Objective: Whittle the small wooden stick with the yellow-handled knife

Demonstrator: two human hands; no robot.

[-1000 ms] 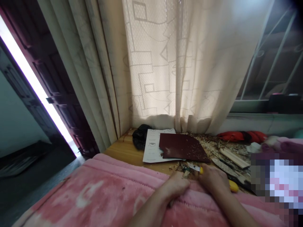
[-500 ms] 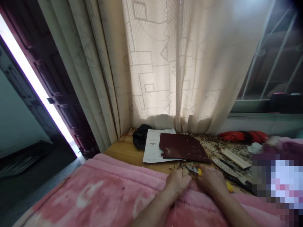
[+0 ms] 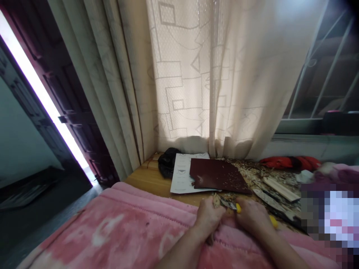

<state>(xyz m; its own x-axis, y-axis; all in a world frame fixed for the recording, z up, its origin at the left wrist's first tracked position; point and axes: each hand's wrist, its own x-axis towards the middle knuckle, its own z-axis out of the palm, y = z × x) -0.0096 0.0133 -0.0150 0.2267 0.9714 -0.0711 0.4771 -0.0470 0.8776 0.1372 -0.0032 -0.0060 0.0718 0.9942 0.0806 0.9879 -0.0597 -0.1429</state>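
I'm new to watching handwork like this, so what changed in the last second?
The right hand lowered the yellow-handled knife, bringing its blade closer to the wood piece in the left hand. The sandpaper and paper stayed put.

A sandpaper sheet (image 3: 215,175) is lying on a paper sheet (image 3: 181,179) at the tabletop's (image 3: 146,179) back edge, with a crumpled bag (image 3: 168,162) sitting left, wood shavings (image 3: 252,175) spreading right, and a blanket (image 3: 112,220) overlapping the front edge.
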